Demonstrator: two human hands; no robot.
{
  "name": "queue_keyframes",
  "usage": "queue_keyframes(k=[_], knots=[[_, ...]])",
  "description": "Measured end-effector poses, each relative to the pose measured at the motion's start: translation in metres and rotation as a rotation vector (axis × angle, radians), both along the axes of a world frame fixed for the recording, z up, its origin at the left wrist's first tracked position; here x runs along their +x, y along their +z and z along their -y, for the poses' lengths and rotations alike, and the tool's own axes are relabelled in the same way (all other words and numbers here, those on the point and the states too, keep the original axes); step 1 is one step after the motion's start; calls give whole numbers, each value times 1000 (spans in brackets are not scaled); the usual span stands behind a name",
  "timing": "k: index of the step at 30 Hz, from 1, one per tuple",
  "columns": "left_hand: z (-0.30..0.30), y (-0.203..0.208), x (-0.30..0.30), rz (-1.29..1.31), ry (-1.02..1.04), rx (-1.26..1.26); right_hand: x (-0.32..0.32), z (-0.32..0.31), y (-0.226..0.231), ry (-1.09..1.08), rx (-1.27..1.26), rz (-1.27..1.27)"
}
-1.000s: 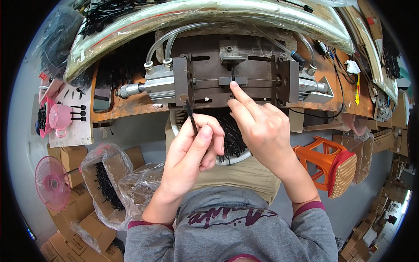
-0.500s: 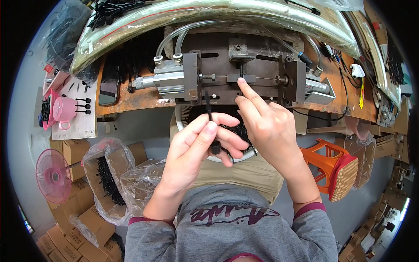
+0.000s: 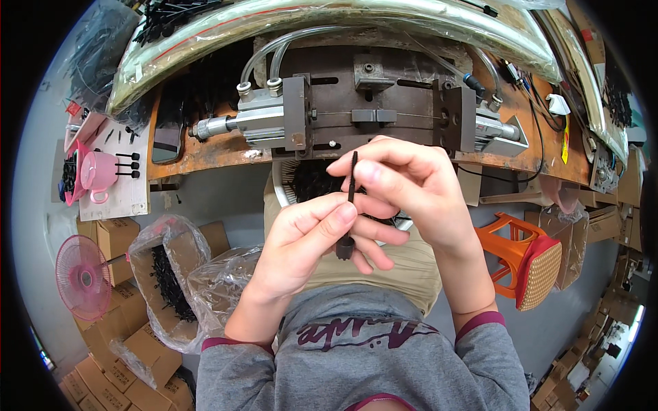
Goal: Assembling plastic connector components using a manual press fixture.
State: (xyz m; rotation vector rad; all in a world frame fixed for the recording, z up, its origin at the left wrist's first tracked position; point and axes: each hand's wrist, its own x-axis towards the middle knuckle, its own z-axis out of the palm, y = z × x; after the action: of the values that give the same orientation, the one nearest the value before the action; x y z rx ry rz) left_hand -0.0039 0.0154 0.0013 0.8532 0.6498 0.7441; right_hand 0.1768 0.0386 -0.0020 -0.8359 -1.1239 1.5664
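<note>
A black mascara wand (image 3: 351, 192) stands nearly upright, its bristled end at the top and its thicker cap end below. My left hand (image 3: 308, 236) pinches its stem between thumb and fingers, with the other fingers loosely spread. At the bristled end, my right hand (image 3: 418, 188) has thumb and forefinger closed about the brush. Just beyond my hands is a metal bench fixture (image 3: 336, 130) with a small split grey block (image 3: 373, 116) at its middle. Below my hands, a white basket (image 3: 279, 185) of black pieces is partly hidden.
Air cylinders (image 3: 259, 123) with clear hoses flank the fixture on the wooden bench (image 3: 233, 152). At left are a pink cup (image 3: 99, 170), a pink fan (image 3: 84, 275) and a plastic-lined box (image 3: 164, 236) of black parts. An orange stool (image 3: 504, 253) stands at right.
My right hand has come back from the fixture to the wand's brush. The wand in my left hand has shifted right. The dark rod at the fixture's block no longer shows, and a gap splits the block.
</note>
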Motion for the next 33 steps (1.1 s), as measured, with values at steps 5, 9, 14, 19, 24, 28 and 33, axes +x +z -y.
queue_keyframes(k=[5,9,14,19,24,28,33], knots=[[3,4,0,-59,21,-36,-4,-1,7,-125,-26,105],[5,2,2,-162,33,-6,-4,4,6,-175,-61,154],[7,8,20,-272,250,343,-14,-4,11,-320,91,-150],[-3,28,24,-377,426,643,-27,-20,36,-351,199,-334],[5,9,-6,-505,296,817,92,-67,83,-843,536,-297],[-100,98,-84,-510,1081,1445,24,-31,47,-631,500,101],[-235,231,-204,-1255,1658,1443,27,-5,10,-656,317,99]])
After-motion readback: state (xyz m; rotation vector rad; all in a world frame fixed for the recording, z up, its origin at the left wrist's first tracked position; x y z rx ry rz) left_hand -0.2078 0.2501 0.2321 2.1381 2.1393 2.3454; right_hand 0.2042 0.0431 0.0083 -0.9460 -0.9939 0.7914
